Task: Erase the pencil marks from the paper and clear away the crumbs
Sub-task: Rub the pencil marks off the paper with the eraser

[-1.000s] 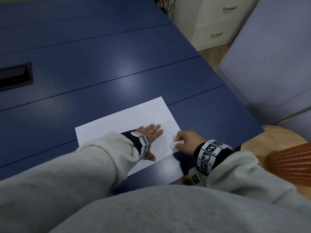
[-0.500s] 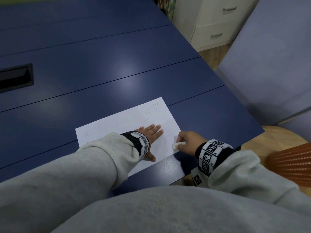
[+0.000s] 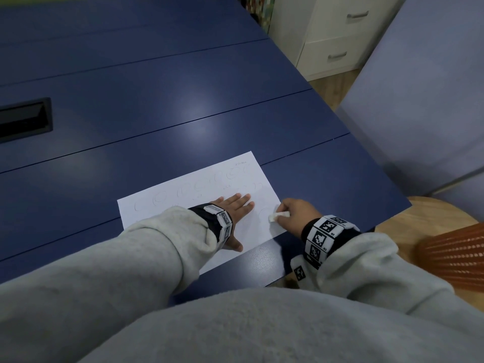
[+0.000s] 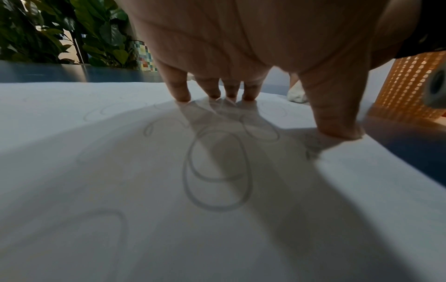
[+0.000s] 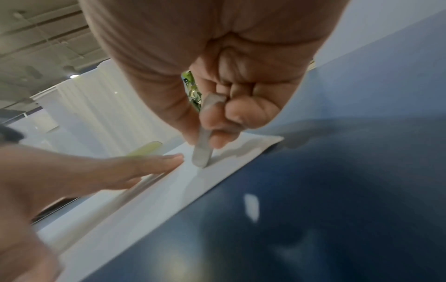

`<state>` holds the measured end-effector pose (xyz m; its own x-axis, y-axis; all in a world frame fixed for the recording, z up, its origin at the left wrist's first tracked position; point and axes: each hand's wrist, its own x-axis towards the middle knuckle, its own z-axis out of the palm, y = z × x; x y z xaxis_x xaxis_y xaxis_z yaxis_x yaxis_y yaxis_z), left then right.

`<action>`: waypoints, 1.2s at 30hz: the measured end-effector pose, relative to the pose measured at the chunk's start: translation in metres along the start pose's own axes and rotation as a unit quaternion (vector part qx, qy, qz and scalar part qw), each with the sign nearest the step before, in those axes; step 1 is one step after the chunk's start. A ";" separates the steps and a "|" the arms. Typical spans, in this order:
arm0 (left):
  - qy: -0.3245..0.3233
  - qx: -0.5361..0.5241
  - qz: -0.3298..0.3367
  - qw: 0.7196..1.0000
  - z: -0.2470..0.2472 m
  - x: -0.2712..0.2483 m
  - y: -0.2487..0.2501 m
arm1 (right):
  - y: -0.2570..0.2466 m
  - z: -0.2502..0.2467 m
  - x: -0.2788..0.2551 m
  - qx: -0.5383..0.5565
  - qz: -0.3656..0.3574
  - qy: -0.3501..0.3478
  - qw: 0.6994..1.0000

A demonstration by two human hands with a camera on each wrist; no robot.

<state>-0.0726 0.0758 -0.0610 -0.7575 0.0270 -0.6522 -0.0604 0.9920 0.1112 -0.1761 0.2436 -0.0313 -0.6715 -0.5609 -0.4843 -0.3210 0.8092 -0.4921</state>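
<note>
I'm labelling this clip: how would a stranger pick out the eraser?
Find the blue table, then the white paper near its front edge. At the paper's right edge the right hand pinches the eraser: a small white block, tip on the sheet.

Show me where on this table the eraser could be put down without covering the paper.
Bare blue table runs beyond the paper, up to the black recess, and right of it toward the table's corner. The near edge is crowded: left hand, right hand gripping the eraser.
</note>
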 end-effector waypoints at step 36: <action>0.011 -0.016 0.011 1.000 0.002 -0.002 -0.003 | 0.005 -0.003 -0.001 -0.012 -0.002 -0.010 1.000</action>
<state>-0.0698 0.0734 -0.0617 -0.7730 0.0461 -0.6327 -0.0635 0.9867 0.1494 -0.1788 0.2487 -0.0307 -0.6565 -0.5670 -0.4975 -0.3390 0.8110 -0.4768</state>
